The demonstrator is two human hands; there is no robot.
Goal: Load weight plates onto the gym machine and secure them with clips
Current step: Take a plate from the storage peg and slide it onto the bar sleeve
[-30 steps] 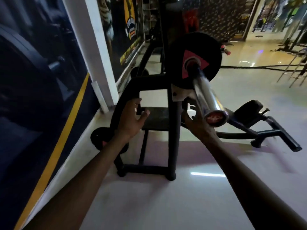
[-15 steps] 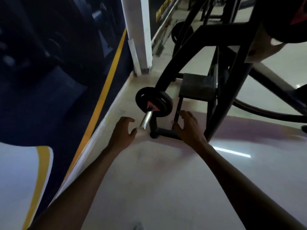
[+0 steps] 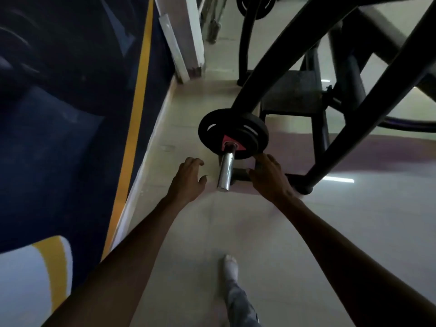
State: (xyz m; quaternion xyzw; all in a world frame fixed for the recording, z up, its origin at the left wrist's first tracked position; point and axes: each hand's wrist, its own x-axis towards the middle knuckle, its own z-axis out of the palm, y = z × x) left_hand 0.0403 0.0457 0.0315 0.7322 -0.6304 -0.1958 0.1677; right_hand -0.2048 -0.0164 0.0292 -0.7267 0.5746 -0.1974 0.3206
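Black weight plates (image 3: 232, 131) with a red triangle mark sit stacked on a low chrome storage peg (image 3: 226, 171) at the foot of the black machine frame (image 3: 339, 95). My left hand (image 3: 188, 179) hovers open just left of the peg's free end, fingers spread and holding nothing. My right hand (image 3: 270, 178) reaches in from the right, fingers apart, close under the lower right rim of the plates, over the frame's base bar. Neither hand grips anything. No clip is in view.
A dark wall mural with a yellow stripe (image 3: 134, 128) runs along the left. A white pillar (image 3: 186, 36) stands at the back. Another plate (image 3: 256, 5) hangs further back. My foot (image 3: 230, 267) is on the pale floor below.
The view has dropped from the upper loaded bar to the low storage peg. Both hands have moved down and closer to the stored plates, one on each side of the peg.
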